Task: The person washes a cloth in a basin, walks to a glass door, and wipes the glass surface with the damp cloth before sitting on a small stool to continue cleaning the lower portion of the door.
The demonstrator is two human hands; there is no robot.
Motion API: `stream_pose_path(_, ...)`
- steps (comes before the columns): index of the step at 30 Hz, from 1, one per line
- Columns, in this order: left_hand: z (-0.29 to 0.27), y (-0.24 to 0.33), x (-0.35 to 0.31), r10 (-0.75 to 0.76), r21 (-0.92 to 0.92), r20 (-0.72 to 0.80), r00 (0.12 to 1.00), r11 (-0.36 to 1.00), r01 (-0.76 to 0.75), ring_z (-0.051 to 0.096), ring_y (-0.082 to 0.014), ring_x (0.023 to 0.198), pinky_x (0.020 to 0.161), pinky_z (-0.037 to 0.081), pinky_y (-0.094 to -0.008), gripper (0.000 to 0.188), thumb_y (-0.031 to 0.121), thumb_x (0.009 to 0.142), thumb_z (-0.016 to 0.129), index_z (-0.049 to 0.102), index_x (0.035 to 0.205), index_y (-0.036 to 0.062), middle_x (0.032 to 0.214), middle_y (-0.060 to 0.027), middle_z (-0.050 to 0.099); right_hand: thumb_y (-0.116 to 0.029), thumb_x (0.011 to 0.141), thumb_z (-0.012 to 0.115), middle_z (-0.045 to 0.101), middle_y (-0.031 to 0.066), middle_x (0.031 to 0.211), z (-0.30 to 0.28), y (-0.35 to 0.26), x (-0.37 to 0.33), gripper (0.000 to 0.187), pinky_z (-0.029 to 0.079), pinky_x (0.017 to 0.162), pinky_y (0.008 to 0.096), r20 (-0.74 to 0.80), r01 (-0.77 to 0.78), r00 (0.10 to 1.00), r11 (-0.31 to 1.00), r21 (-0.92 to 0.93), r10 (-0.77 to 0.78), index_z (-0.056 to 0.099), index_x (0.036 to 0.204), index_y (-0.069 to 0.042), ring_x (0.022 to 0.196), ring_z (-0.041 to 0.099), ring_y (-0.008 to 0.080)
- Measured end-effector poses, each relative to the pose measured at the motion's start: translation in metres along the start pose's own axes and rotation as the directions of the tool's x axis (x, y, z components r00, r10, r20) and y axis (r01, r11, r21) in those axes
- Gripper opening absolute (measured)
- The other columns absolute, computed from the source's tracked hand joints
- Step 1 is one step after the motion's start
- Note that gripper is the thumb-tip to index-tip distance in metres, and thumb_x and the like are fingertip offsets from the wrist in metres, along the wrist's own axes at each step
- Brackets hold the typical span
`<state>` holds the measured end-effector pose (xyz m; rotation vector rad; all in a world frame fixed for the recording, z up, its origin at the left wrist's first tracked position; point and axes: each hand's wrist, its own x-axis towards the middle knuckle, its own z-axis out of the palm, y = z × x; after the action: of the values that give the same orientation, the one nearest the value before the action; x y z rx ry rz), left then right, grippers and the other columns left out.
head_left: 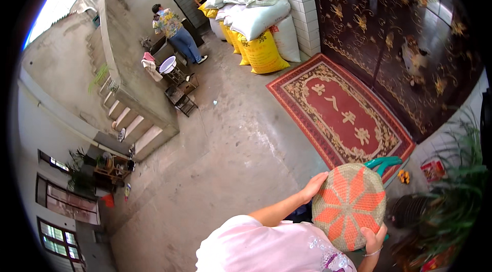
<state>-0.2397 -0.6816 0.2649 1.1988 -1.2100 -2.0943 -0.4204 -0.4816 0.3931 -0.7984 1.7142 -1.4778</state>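
Observation:
Between my two hands is a round knitted cushion (348, 206), olive-tan with an orange petal pattern. Its flat patterned face is turned up toward me. My left hand (313, 188) grips the upper left edge, the fingertips partly hidden along the rim. On the lower right edge, my right hand (374, 240) has its thumb on the face, and the other fingers go out of sight behind. A green plastic chair (383, 163) shows just past the cushion's top edge, mostly covered by it.
A red patterned doormat (338, 103) lies before dark decorated doors (379, 31). Leafy plants (456, 195) stand close on my right. Stacked sacks (261, 21), concrete stairs (130, 121), a stool (180, 100) and two people, one (174, 28) in a flowered top, are farther off.

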Motion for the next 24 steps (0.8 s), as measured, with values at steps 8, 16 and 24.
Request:
stream_pose_path(8, -0.007, 0.069, 0.183, 0.039, 0.012, -0.031, 0.999, 0.999, -0.038, 0.051, -0.0146, 0.096, 0.087, 0.039, -0.031, 0.036, 0.033, 0.092, 0.047, 0.051, 0.115, 0.006, 0.105, -0.0047, 0.056, -0.024, 0.061, 0.068, 0.063, 0.0143, 0.077, -0.002, -0.024, 0.208, 0.037, 0.046, 0.067, 0.036, 0.133, 0.158, 0.983, 0.948, -0.276, -0.125, 0.061, 0.086, 0.002, 0.071, 0.062, 0.0266)
stream_pose_path(16, -0.042, 0.195, 0.365, 0.131, 0.045, 0.027, 0.991, 0.99, -0.132, 0.059, -0.0142, 0.079, 0.07, 0.047, -0.0264, 0.025, 0.019, 0.093, 0.046, 0.046, 0.112, 0.0026, 0.092, -0.0062, 0.059, -0.022, 0.064, 0.068, 0.064, 0.0112, 0.078, 0.027, -0.063, 0.357, 0.035, 0.047, 0.067, 0.0325, -0.083, -0.019, 0.997, 0.976, -0.218, 0.001, 0.062, 0.089, 0.001, 0.07, 0.061, 0.0204)
stream_pose_path(24, 0.014, 0.348, 0.561, 0.239, 0.1, 0.162, 0.958, 0.961, -0.256, 0.057, -0.0131, 0.081, 0.073, 0.046, -0.0261, 0.021, 0.016, 0.094, 0.043, 0.049, 0.11, 0.0029, 0.092, -0.0066, 0.059, -0.016, 0.068, 0.065, 0.065, 0.0071, 0.079, 0.028, -0.046, 0.542, 0.027, 0.046, 0.067, 0.0276, -0.231, -0.182, 0.945, 0.96, 0.212, 0.231, 0.063, 0.087, 0.003, 0.071, 0.059, 0.0139)
